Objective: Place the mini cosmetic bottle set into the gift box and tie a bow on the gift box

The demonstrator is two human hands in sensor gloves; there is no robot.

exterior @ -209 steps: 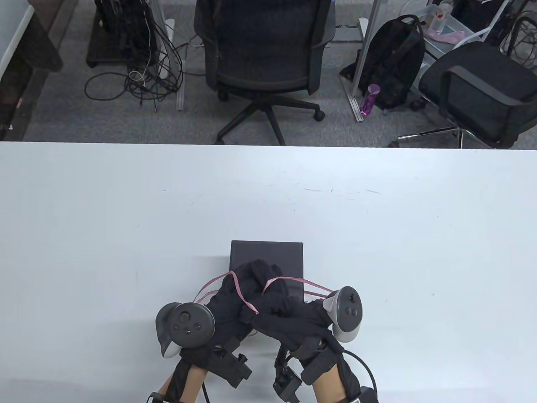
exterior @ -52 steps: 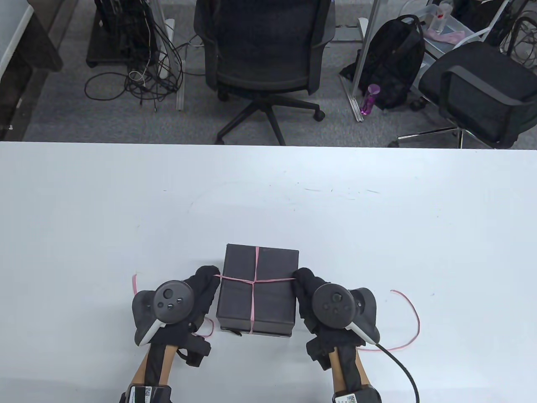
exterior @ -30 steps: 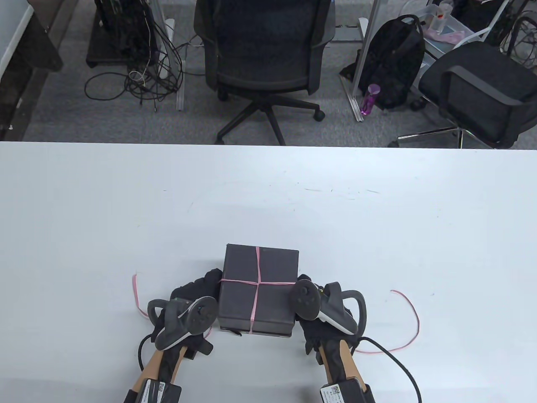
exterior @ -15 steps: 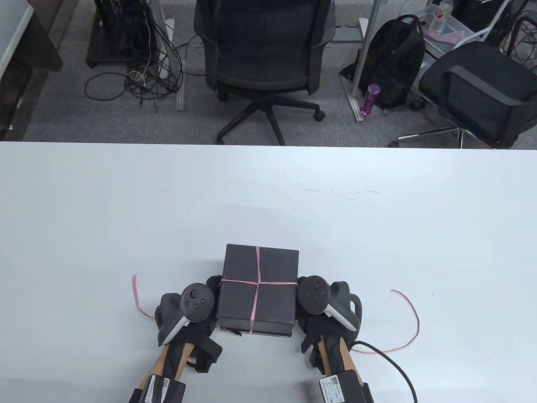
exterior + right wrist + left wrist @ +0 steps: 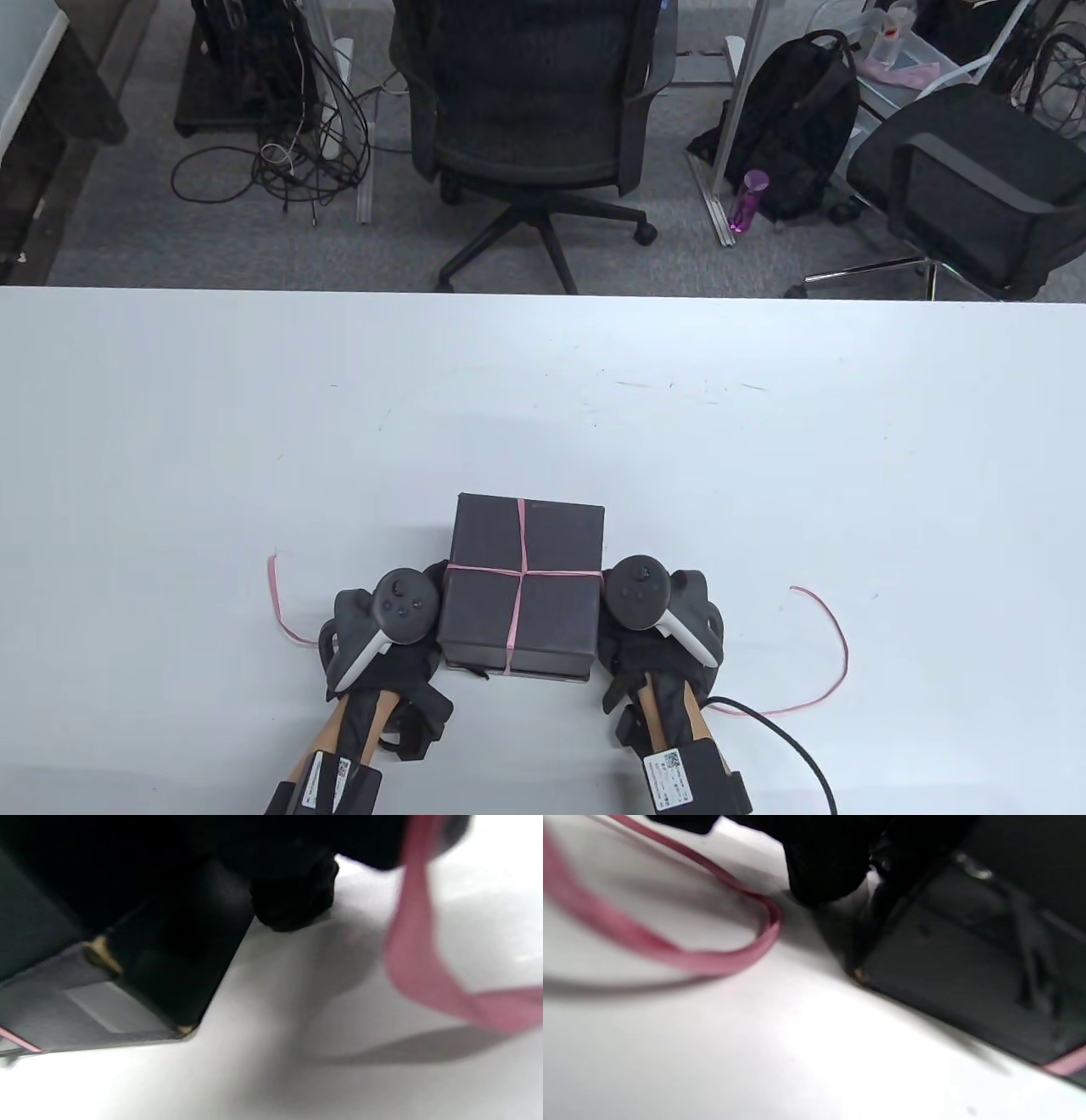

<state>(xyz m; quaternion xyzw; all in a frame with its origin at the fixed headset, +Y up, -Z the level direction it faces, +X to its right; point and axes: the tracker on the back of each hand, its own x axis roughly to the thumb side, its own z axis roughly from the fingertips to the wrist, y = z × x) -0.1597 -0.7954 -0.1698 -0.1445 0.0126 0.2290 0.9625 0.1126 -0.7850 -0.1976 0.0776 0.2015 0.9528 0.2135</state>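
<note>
White table (image 5: 764, 441), office chairs (image 5: 534, 110) beyond. Both hands, left hand (image 5: 382, 637) and right hand (image 5: 657, 632), flank the gift box (image 5: 522, 586); grips unclear. Wrist views reveal brass corners, pink ribbon (image 5: 683, 959) beside fingertips (image 5: 823, 878).

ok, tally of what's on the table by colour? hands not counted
Black: 1, the gift box
Pink: 1, the ribbon crossed over the lid, loose ends trailing on the white table at both sides
Total: 2
</note>
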